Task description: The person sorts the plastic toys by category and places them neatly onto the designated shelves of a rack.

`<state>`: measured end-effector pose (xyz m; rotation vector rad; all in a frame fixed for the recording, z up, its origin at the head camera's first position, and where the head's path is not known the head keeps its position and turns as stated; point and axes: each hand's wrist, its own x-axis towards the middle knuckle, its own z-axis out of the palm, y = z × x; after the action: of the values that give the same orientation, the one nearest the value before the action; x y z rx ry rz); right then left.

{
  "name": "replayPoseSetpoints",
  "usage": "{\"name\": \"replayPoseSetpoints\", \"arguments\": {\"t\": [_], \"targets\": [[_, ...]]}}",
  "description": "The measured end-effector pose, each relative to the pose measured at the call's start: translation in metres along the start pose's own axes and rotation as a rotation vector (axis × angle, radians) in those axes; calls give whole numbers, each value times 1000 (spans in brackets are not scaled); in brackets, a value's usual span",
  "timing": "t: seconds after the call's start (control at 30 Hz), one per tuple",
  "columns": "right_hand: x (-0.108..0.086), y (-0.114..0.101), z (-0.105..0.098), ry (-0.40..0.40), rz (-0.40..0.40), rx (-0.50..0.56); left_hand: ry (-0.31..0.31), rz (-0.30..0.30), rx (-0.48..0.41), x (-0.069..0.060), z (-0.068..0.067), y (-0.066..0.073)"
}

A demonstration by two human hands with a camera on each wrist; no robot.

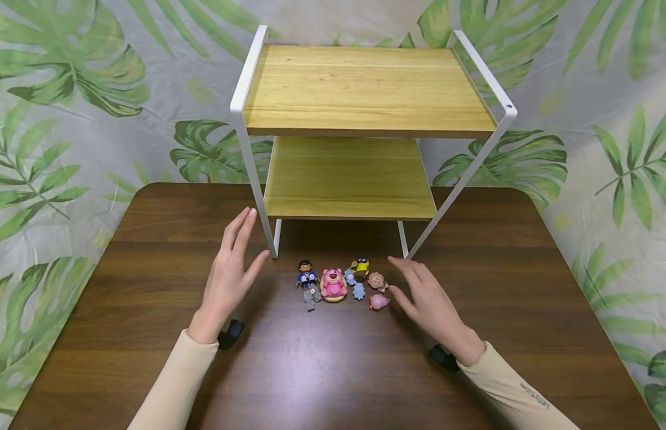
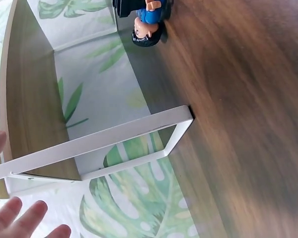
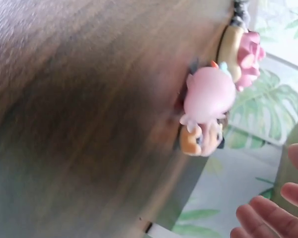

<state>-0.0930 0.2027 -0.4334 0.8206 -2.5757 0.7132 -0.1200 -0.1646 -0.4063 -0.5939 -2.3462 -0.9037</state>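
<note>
A row of small toy figures lies on the table between my two hands. From the left come a dark-haired doll figure (image 1: 307, 276) in blue, a small grey figure (image 1: 310, 295), and a pink bear figure (image 1: 333, 284) on a yellowish base. Right of them are two light-blue figures (image 1: 358, 291), a yellow-and-brown figure (image 1: 361, 268), a tan figure (image 1: 377, 281) and a pink bird-like figure (image 1: 379, 301). My left hand (image 1: 229, 267) hovers left of the doll, fingers extended, holding nothing. My right hand (image 1: 430, 301), also holding nothing, reaches toward the tan and pink figures.
Behind the figures stands a white-framed rack with a wooden upper shelf (image 1: 365, 89) and a lower shelf (image 1: 349, 179). Its front legs meet the brown table (image 1: 322, 382) close to the toys. A leaf-patterned cloth (image 1: 69, 119) hangs behind.
</note>
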Motion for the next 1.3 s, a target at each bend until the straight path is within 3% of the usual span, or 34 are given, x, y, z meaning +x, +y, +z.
{"name": "replayPoseSetpoints", "arguments": {"t": [0.37, 0.9, 1.3], "targets": [[2, 0, 16, -87, 36, 67, 24, 46, -29, 6, 18, -12], [3, 8, 28, -178, 122, 127, 33, 40, -16, 1, 38, -26], [11, 10, 30, -230, 125, 155, 102, 22, -27, 2, 46, -29]]}}
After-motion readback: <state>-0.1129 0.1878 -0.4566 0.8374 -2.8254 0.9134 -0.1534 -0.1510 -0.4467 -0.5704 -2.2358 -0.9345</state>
